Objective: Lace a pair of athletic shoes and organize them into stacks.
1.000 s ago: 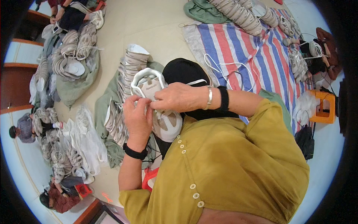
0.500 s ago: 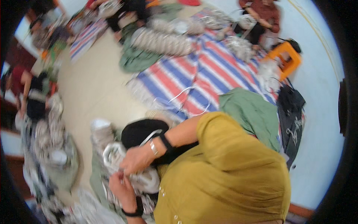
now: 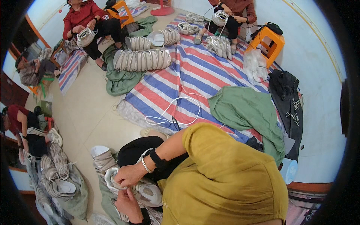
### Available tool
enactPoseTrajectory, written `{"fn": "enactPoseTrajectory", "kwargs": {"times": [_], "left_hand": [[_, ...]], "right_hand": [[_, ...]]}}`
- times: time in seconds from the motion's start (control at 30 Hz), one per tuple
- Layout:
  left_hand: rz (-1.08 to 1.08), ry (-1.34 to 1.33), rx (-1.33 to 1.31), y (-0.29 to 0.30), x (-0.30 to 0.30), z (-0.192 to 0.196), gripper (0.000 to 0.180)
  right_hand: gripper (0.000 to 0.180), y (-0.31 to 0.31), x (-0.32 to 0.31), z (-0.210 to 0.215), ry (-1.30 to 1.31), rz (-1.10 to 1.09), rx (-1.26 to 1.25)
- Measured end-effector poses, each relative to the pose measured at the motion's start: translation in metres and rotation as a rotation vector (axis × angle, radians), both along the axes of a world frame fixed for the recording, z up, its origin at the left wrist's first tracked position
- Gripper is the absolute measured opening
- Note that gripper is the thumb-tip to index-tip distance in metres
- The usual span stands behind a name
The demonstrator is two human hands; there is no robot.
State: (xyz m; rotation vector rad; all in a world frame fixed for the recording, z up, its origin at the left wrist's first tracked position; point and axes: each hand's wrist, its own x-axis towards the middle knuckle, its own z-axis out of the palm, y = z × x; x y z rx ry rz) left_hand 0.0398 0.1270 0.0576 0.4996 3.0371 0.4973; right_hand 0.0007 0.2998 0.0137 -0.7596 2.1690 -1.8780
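Note:
A beige and white sneaker (image 3: 149, 195) lies across my lap, its padded collar (image 3: 110, 180) turned away from my body. My right hand (image 3: 129, 174), with a bracelet and a black wristband, has its fingers closed at the collar and laces. Just below, my left hand (image 3: 127, 204) is closed at the sneaker's side, thumb and fingers drawn together near the right fingertips. What either pinches is too small to make out. Beyond the sneaker stands a stack of nested shoes (image 3: 102, 157).
A striped sheet (image 3: 157, 93) holds a loose white cord (image 3: 198, 108), green cloth (image 3: 243, 108) and rows of shoes (image 3: 142, 60). An orange stool (image 3: 268, 43) stands by the wall. Several people sit working on shoes; more shoes (image 3: 56, 168) lie at left.
The view has shifted and sharpened. My hands stay close together at the sneaker, with the right fingers now at its collar.

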Motion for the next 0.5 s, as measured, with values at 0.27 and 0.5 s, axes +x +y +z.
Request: {"fn": "enactPoseTrajectory", "kwargs": {"times": [0.27, 0.5], "left_hand": [[-0.177, -0.087, -0.047, 0.006, -0.004, 0.029, 0.019], [-0.062, -0.345, -0.059, 0.014, -0.004, 0.045, 0.016]], "right_hand": [[0.014, 0.000, -0.006, -0.010, -0.371, 0.052, -0.170], [0.014, -0.001, -0.005, -0.013, -0.479, 0.062, -0.268]]}}
